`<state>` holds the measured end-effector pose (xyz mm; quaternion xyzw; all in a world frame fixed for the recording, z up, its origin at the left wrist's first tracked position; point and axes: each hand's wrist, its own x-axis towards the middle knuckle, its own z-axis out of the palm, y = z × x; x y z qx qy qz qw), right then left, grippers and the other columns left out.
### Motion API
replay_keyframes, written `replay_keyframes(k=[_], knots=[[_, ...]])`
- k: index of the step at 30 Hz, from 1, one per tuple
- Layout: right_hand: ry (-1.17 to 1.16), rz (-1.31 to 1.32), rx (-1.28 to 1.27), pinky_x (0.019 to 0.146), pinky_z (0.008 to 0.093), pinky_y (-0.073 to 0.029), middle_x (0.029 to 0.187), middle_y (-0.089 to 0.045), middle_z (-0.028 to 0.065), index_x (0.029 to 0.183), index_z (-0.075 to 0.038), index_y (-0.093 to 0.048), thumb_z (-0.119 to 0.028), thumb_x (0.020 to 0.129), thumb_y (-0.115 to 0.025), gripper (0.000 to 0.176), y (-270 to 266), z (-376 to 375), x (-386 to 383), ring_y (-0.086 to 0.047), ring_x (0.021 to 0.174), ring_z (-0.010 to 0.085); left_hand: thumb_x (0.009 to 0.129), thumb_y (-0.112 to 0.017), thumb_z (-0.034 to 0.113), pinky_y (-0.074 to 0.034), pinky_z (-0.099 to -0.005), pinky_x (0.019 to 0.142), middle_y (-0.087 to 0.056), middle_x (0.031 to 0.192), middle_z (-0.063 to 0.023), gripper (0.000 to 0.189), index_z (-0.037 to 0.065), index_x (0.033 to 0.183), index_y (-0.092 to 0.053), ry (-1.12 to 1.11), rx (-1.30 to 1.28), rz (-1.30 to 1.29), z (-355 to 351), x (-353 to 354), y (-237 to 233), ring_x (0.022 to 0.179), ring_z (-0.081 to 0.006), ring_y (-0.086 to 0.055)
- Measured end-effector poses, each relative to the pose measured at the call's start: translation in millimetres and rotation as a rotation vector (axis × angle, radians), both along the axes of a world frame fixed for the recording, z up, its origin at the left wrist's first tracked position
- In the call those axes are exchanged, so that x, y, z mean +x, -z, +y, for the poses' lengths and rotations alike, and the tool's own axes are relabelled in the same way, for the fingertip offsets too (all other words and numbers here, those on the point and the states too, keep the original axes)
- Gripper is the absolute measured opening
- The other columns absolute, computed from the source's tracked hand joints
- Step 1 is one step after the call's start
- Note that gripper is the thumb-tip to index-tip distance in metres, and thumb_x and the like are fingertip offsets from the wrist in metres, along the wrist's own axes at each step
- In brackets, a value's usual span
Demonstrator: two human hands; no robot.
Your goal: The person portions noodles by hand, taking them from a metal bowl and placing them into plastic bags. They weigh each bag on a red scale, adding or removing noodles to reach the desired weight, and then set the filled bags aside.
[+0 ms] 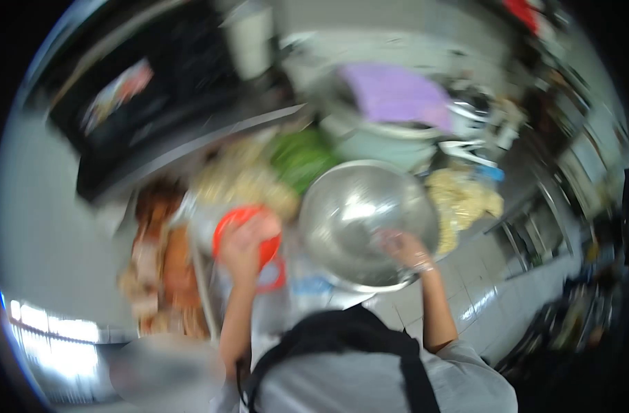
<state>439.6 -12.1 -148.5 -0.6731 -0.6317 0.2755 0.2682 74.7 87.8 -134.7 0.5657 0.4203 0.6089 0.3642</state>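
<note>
My left hand lies over a round orange-red bowl or lid on the left. Its fingers are smeared by motion, so their grip does not show. A large shiny metal bowl stands in front of me, with nothing clearly visible on its bottom. My right hand reaches over the right rim into this bowl, seemingly in a thin clear glove. Blur hides whether those fingers hold anything.
Behind the metal bowl are a green leafy-looking bundle and a large pale tub with a purple cloth. A bag of yellowish food sits at right. Brown items stand at left, below a black appliance.
</note>
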Motion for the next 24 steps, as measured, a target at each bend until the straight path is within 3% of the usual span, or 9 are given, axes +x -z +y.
replay_keyframes(k=[2, 4, 7, 10, 13, 16, 19, 21, 24], knots=[[0.014, 0.079, -0.097, 0.102, 0.0389, -0.043, 0.129, -0.062, 0.0138, 0.138, -0.016, -0.053, -0.039, 0.091, -0.064, 0.053, -7, 1, 2, -0.059, 0.119, 0.0299, 0.089, -0.061, 0.006, -0.052, -0.0383, 0.085, -0.067, 0.101, -0.0198, 0.020, -0.003, 0.106, -0.058, -0.416, 0.085, 0.565, 12, -10, -26, 0.094, -0.0288, -0.067], [0.102, 0.112, -0.012, 0.109, 0.0389, -0.036, 0.140, -0.053, 0.0129, 0.145, -0.015, -0.044, -0.044, 0.092, -0.061, 0.062, -8, -5, -4, -0.049, 0.130, 0.0300, 0.088, -0.062, 0.009, -0.049, -0.0405, 0.080, -0.059, 0.091, -0.0221, 0.019, -0.004, 0.102, -0.059, -0.361, 0.158, 1.038, 33, -33, 28, 0.088, -0.0335, -0.062], [0.092, 0.105, -0.017, 0.116, 0.0389, -0.026, 0.150, -0.040, 0.0175, 0.150, -0.008, -0.032, -0.051, 0.094, -0.054, 0.074, -5, 11, -4, -0.036, 0.139, 0.0342, 0.088, -0.059, 0.008, -0.049, -0.0403, 0.078, -0.058, 0.091, -0.0192, 0.017, -0.003, 0.100, -0.059, -0.259, 0.385, 1.181, 16, -31, 12, 0.086, -0.0312, -0.062], [0.069, 0.147, -0.098, 0.117, 0.0393, -0.022, 0.151, -0.038, 0.0196, 0.151, -0.005, -0.028, -0.055, 0.095, -0.049, 0.078, -5, 6, -6, -0.033, 0.141, 0.0348, 0.086, -0.057, 0.006, -0.049, -0.0398, 0.080, -0.061, 0.094, -0.0174, 0.018, -0.003, 0.102, -0.059, -0.029, -0.028, 0.679, -7, -53, -40, 0.090, -0.0289, -0.063], [0.009, 0.166, -0.126, 0.118, 0.0396, -0.022, 0.152, -0.037, 0.0194, 0.149, -0.007, -0.035, -0.053, 0.097, -0.048, 0.071, -11, 7, -11, -0.034, 0.141, 0.0337, 0.086, -0.058, 0.008, -0.050, -0.0390, 0.081, -0.065, 0.090, -0.0153, 0.019, -0.003, 0.101, -0.061, -0.220, -0.095, 0.392, -65, -87, -74, 0.090, -0.0275, -0.065], [-0.044, 0.049, -0.173, 0.114, 0.0409, -0.029, 0.150, -0.039, 0.0192, 0.142, -0.010, -0.048, -0.050, 0.097, -0.050, 0.060, -2, 11, -1, -0.037, 0.139, 0.0337, 0.085, -0.059, 0.010, -0.051, -0.0381, 0.082, -0.068, 0.093, -0.0174, 0.024, -0.002, 0.105, -0.061, -0.203, -0.189, 0.632, -131, -96, -70, 0.094, -0.0296, -0.066], [0.030, -0.391, 0.142, 0.107, 0.0440, -0.037, 0.140, -0.049, 0.0220, 0.136, -0.010, -0.054, -0.044, 0.093, -0.059, 0.054, 33, 26, 7, -0.046, 0.131, 0.0373, 0.081, -0.066, 0.011, -0.049, -0.0411, 0.090, -0.062, 0.115, -0.0229, 0.043, 0.002, 0.122, -0.058, -0.129, -0.511, 0.568, -133, -90, 37, 0.106, -0.0391, -0.061], [0.192, -0.347, 0.306, 0.108, 0.0449, -0.037, 0.139, -0.048, 0.0244, 0.135, -0.010, -0.054, -0.039, 0.090, -0.066, 0.055, 9, 39, -6, -0.048, 0.128, 0.0393, 0.079, -0.070, 0.012, -0.047, -0.0433, 0.093, -0.054, 0.126, -0.0236, 0.049, 0.005, 0.126, -0.056, -0.361, -0.311, 0.657, -144, -62, 81, 0.116, -0.0423, -0.054], [0.132, 0.019, 0.420, 0.107, 0.0447, -0.037, 0.138, -0.048, 0.0256, 0.135, -0.011, -0.055, -0.035, 0.087, -0.070, 0.056, 12, 55, -7, -0.049, 0.127, 0.0386, 0.073, -0.075, 0.009, -0.043, -0.0426, 0.100, -0.050, 0.129, -0.0220, 0.059, 0.003, 0.127, -0.054, -0.668, -0.115, 0.606, -165, -33, 29, 0.120, -0.0368, -0.050]])
